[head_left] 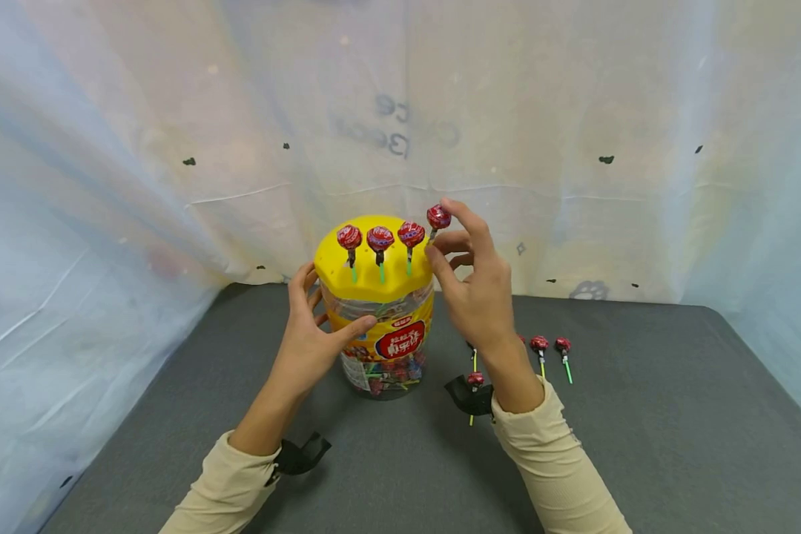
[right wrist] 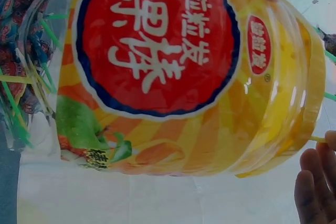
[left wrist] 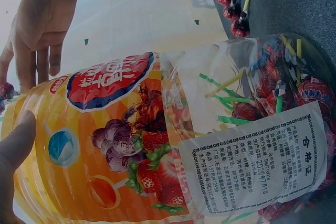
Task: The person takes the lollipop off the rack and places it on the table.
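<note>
A clear jar (head_left: 380, 348) with a yellow lid (head_left: 374, 288) and an orange label stands on the table. Three red-wrapped lollipops, one of them in the middle (head_left: 380, 239), stand upright on the lid by their green sticks. My left hand (head_left: 314, 341) grips the jar's left side, thumb across its front; in the left wrist view the thumb (left wrist: 21, 135) lies along the label's upper end. At the lid's right edge, my right hand (head_left: 480, 289) pinches a fourth lollipop (head_left: 438, 216) between thumb and index finger. Its yellow stick (right wrist: 318, 139) touches the lid's edge in the right wrist view.
Several lollipops lie on the dark table right of the jar, among them one (head_left: 539, 343) and another (head_left: 564, 345), some partly hidden by my right forearm. More lollipops fill the jar's bottom. Behind the table hangs a pale patterned sheet (head_left: 574, 222).
</note>
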